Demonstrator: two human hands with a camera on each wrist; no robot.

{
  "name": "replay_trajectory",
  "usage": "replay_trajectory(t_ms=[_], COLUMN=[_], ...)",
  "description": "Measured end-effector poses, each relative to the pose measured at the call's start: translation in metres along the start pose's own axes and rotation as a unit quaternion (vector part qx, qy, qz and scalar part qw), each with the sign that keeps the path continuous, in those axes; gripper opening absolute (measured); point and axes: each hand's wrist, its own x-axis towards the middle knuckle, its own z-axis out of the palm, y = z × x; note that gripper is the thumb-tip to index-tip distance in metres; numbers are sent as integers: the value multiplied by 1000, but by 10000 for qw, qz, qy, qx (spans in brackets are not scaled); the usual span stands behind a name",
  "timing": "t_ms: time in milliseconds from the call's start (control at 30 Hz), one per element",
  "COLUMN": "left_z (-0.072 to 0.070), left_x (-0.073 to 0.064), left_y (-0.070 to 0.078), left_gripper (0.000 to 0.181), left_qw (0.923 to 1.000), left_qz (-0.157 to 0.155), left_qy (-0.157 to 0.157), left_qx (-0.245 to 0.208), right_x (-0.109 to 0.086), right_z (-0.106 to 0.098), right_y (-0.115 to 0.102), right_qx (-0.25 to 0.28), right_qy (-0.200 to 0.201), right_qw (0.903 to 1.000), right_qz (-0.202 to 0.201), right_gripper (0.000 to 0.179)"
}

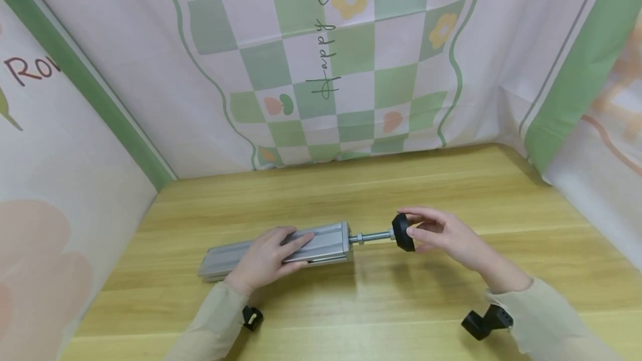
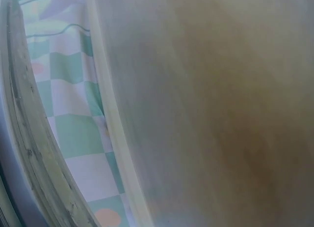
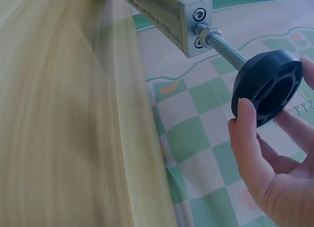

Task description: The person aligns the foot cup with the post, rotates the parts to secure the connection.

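A silver aluminium profile (image 1: 321,242) lies lengthwise over the table, an end plate on its right end. My left hand (image 1: 268,255) holds it from above near its middle, with the thumb along the near side and the other fingers over the top. From the end plate a threaded rod (image 3: 226,51) with a nut (image 3: 208,35) sticks out, carrying a round black levelling foot (image 3: 265,87). My right hand (image 1: 446,235) pinches the foot's rim between thumb and fingers. In the left wrist view only a blurred side of the profile (image 2: 34,138) shows; the left hand is hidden there.
The wood-grain table (image 1: 381,316) runs back to a hanging checkered cloth (image 1: 311,71). Printed cloth walls (image 1: 75,183) stand at the left and right. Black wrist mounts (image 1: 486,322) hang by both sleeves.
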Motion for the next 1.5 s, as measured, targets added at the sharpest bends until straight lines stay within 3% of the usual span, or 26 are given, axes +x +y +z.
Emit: replay_trajectory(t_ms=[200,533,633,733,900,1200,1500], left_z=[1,3,3,3,4,4,4], left_x=[-1,-2,-3,-3,-4,-4,-3], left_y=[0,0,0,0,0,0,-1], left_gripper=[62,62,62,62,62,59,61], left_qw=[10000,10000,10000,10000,10000,9999,10000], left_qz=[-12,-14,-27,-48,-70,-115,-67], left_qy=[5,19,17,10,-6,-34,-47], left_qx=[32,41,36,25,2,-24,-6], right_x=[3,4,2,-2,-6,-6,-4], right_z=[-1,-1,-1,-1,0,1,2], right_y=[-3,0,1,1,1,6,12], right_qx=[111,145,74,-200,-779,-768,-499], right_qy=[63,-28,35,226,517,123,69], right_qw=[9989,9984,9994,9995,9926,9861,9874], right_qz=[460,551,338,-120,-781,-1467,-1497], right_gripper=[50,52,51,50,55,57,53])
